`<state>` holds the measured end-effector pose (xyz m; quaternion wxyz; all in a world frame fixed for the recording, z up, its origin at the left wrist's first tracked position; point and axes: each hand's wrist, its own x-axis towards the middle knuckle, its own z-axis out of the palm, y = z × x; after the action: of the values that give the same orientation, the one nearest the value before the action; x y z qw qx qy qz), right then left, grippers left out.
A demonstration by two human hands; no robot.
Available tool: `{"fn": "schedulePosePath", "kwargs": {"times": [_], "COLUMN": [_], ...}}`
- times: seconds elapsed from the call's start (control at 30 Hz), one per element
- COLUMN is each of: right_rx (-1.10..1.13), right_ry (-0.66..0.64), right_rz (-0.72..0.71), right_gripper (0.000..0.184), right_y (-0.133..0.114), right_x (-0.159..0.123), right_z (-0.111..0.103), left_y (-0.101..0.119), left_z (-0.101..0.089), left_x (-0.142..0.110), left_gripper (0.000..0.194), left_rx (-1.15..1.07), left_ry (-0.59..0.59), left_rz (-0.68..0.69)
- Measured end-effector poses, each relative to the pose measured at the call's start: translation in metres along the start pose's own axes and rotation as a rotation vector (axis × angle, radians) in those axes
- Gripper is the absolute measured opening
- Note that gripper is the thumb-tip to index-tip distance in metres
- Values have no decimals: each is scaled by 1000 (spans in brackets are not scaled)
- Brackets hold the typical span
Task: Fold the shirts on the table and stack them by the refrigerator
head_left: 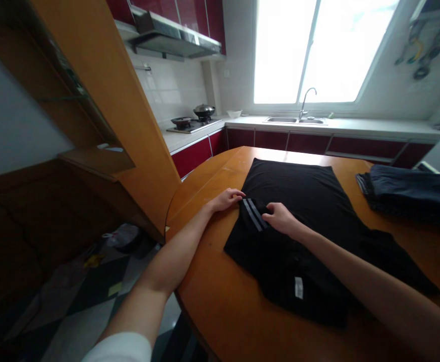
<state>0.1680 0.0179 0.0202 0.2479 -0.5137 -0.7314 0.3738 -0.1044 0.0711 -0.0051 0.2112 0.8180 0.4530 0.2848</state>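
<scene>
A black T-shirt [299, 186] lies spread on the wooden table, its hem side toward the window and its neck, with a small white label [299, 287], nearer me. One sleeve is turned inward onto the body and shows grey stripes [255, 215]. My left hand [225, 200] pinches the sleeve's left edge beside the stripes. On the other side of the stripes, my right hand [280, 218] is closed on the black cloth, thumb and fingers together. The far sleeve [397, 256] stretches out to the right, partly behind my right forearm.
Folded dark trousers or similar clothes [412, 191] are stacked at the table's right. A wooden cabinet [137, 115] stands close on the left of the table [205, 281]. Beyond are a counter with a sink [295, 120] and a stove [192, 125]. A bagged bin [124, 236] is on the floor.
</scene>
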Motion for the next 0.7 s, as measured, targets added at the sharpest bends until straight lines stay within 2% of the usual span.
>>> {"fn": "schedulePosePath", "kwargs": {"times": [0.13, 0.23, 0.37, 0.43, 0.53, 0.6, 0.7], "right_rx": [132, 89, -38, -134, -270, -319, -370], "right_ry": [30, 105, 198, 215, 210, 208, 204], "right_rz": [100, 62, -70, -90, -94, -113, -184], "right_gripper": [29, 41, 41, 37, 29, 27, 25], "right_y": [16, 28, 34, 33, 30, 29, 29], "right_x": [-5, -10, -16, -20, -25, -28, -31], "right_z": [-3, -1, 2, 2, 3, 4, 5], "left_y": [0, 1, 4, 10, 26, 39, 55], "left_z": [4, 9, 12, 12, 11, 14, 25], "left_x": [1, 1, 3, 4, 2, -2, -11], "left_gripper": [26, 20, 14, 14, 17, 22, 35], "left_rx": [55, 87, 121, 136, 129, 112, 158], "left_ry": [37, 69, 111, 159, 204, 152, -41], "left_rz": [-28, -53, -87, -92, -9, 74, 82]}}
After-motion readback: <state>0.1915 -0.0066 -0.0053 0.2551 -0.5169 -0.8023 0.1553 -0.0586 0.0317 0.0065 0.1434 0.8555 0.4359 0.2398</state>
